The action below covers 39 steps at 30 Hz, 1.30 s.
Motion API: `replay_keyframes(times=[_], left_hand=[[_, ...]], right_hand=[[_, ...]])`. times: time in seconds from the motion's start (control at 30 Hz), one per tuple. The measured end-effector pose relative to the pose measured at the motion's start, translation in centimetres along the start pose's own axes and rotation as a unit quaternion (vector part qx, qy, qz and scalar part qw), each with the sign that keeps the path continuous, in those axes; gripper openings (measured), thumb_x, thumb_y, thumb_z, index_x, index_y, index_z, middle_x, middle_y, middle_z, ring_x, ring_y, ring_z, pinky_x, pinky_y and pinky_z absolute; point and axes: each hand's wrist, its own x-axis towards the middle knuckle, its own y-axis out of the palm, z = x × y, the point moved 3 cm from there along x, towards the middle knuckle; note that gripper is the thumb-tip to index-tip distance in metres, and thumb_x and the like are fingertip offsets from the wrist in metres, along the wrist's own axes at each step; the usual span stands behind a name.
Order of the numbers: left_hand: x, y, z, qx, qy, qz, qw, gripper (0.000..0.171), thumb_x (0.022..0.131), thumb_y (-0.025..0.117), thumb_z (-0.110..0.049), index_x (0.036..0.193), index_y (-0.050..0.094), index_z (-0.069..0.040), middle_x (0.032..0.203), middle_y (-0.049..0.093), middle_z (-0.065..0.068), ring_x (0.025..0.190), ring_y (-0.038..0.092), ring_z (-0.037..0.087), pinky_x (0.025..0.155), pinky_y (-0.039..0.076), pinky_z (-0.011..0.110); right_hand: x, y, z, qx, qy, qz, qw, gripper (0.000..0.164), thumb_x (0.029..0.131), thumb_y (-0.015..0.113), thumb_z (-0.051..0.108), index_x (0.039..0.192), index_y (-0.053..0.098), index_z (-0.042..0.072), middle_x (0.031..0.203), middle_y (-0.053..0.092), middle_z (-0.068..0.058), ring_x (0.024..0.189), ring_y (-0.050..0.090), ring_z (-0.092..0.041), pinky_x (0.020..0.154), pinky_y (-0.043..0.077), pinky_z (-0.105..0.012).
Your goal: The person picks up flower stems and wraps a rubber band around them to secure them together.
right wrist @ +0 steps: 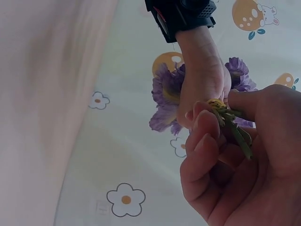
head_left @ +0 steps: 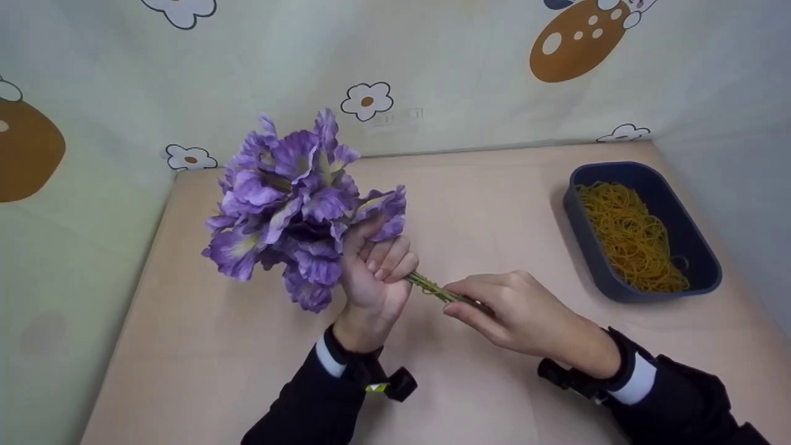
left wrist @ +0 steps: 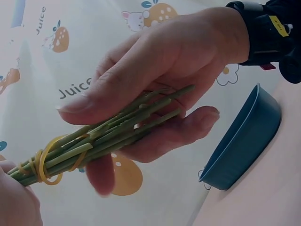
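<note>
A bunch of purple artificial irises (head_left: 290,198) is held up over the table, blooms toward the left. My left hand (head_left: 380,278) grips its green stems (head_left: 427,285) just below the flower heads, fingers curled round them. At the lower end, my right hand (head_left: 525,312) holds the stems between thumb and fingers. Yellow rubber bands (left wrist: 45,160) circle the stems between the two hands in the left wrist view, looped several times. Cut stem ends (right wrist: 240,136) stick out into the right palm. Part of the stems is hidden inside the left fist.
On the right of the table (head_left: 247,364) stands a dark blue tub (head_left: 698,247) with a heap of yellow rubber bands (head_left: 627,238). A pale patterned cloth (head_left: 445,68) with flowers and orange fruit prints hangs behind and at the sides.
</note>
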Motion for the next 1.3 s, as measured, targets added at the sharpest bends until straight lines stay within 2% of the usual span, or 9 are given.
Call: replay_keyframes(times=[0.17, 0.3, 0.4, 0.53, 0.8, 1.0, 1.13, 1.2, 1.3], left_hand=[[0.0, 0.1, -0.1, -0.008, 0.003, 0.006, 0.9999, 0.076, 0.088, 0.09, -0.027, 0.059, 0.02, -0.018, 0.051, 0.019, -0.011, 0.049, 0.005, 0.004, 0.049, 0.003, 0.014], [0.0, 0.0, -0.1, 0.004, 0.0, -0.026, 0.9997, 0.067, 0.083, 0.093, -0.028, 0.055, 0.032, -0.021, 0.048, 0.024, -0.013, 0.05, 0.003, 0.005, 0.049, 0.003, 0.014], [-0.1, -0.1, -0.1, 0.008, -0.002, -0.04, 0.9992, 0.07, 0.081, 0.094, -0.028, 0.056, 0.029, -0.021, 0.047, 0.028, -0.014, 0.051, 0.003, 0.005, 0.05, 0.004, 0.013], [0.0, -0.1, 0.0, 0.001, -0.004, -0.038, 0.9993, 0.079, 0.081, 0.094, -0.027, 0.061, 0.017, -0.018, 0.048, 0.026, -0.014, 0.05, 0.003, 0.004, 0.05, 0.003, 0.014], [0.1, -0.1, 0.1, -0.015, -0.012, -0.034, 0.9992, 0.084, 0.082, 0.093, -0.026, 0.064, 0.012, -0.018, 0.05, 0.021, -0.012, 0.05, 0.006, 0.003, 0.049, 0.003, 0.013], [0.1, -0.3, 0.2, -0.006, -0.018, -0.035, 0.9992, 0.083, 0.081, 0.094, -0.027, 0.063, 0.014, -0.018, 0.05, 0.023, -0.013, 0.05, 0.007, 0.004, 0.049, 0.004, 0.013], [0.3, -0.4, 0.2, 0.001, -0.018, -0.009, 0.9998, 0.079, 0.085, 0.092, -0.026, 0.063, 0.017, -0.018, 0.051, 0.018, -0.011, 0.049, 0.006, 0.004, 0.048, 0.004, 0.013], [0.4, -0.3, 0.1, 0.0, -0.02, 0.002, 0.9998, 0.075, 0.086, 0.091, -0.026, 0.062, 0.02, -0.018, 0.052, 0.016, -0.01, 0.049, 0.006, 0.004, 0.048, 0.004, 0.013], [0.4, -0.4, 0.2, -0.001, -0.023, -0.006, 0.9997, 0.068, 0.084, 0.092, -0.026, 0.058, 0.03, -0.019, 0.051, 0.019, -0.01, 0.049, 0.007, 0.004, 0.049, 0.004, 0.013]], right_hand=[[0.0, 0.6, 0.0, -0.022, 0.009, 0.021, 0.999, 0.024, 0.118, 0.061, 0.025, 0.102, 0.074, 0.013, 0.072, 0.062, 0.009, 0.062, 0.044, 0.008, 0.054, 0.038, -0.01], [-0.1, 1.2, 0.0, -0.041, 0.02, 0.043, 0.998, 0.031, 0.121, 0.051, 0.027, 0.095, 0.062, 0.014, 0.065, 0.045, 0.011, 0.059, 0.028, 0.01, 0.052, 0.025, -0.008], [-0.1, 1.5, 0.0, -0.056, 0.019, 0.053, 0.997, 0.035, 0.123, 0.045, 0.028, 0.094, 0.058, 0.013, 0.064, 0.038, 0.012, 0.058, 0.023, 0.009, 0.051, 0.02, -0.009], [-0.2, 1.7, 0.0, -0.074, 0.009, 0.055, 0.996, 0.036, 0.123, 0.044, 0.028, 0.094, 0.056, 0.013, 0.064, 0.037, 0.012, 0.058, 0.022, 0.008, 0.05, 0.018, -0.009], [-0.2, 1.9, -0.1, -0.07, 0.019, 0.068, 0.995, 0.032, 0.122, 0.048, 0.022, 0.092, 0.055, 0.013, 0.066, 0.036, 0.013, 0.057, 0.022, 0.008, 0.051, 0.018, -0.01], [-0.2, 1.9, -0.1, -0.071, 0.018, 0.07, 0.995, 0.03, 0.121, 0.049, 0.02, 0.092, 0.054, 0.014, 0.065, 0.039, 0.012, 0.057, 0.022, 0.008, 0.05, 0.018, -0.01], [-0.1, 2.0, -0.1, -0.071, 0.019, 0.073, 0.995, 0.03, 0.121, 0.049, 0.02, 0.092, 0.054, 0.014, 0.065, 0.038, 0.012, 0.057, 0.022, 0.008, 0.051, 0.018, -0.01], [-0.1, 1.9, -0.2, -0.07, 0.02, 0.071, 0.995, 0.029, 0.121, 0.05, 0.02, 0.092, 0.054, 0.014, 0.065, 0.038, 0.012, 0.057, 0.023, 0.008, 0.05, 0.018, -0.01], [-0.2, 1.8, -0.2, -0.071, 0.019, 0.064, 0.995, 0.029, 0.121, 0.05, 0.02, 0.093, 0.055, 0.014, 0.065, 0.038, 0.012, 0.057, 0.024, 0.008, 0.05, 0.02, -0.01]])
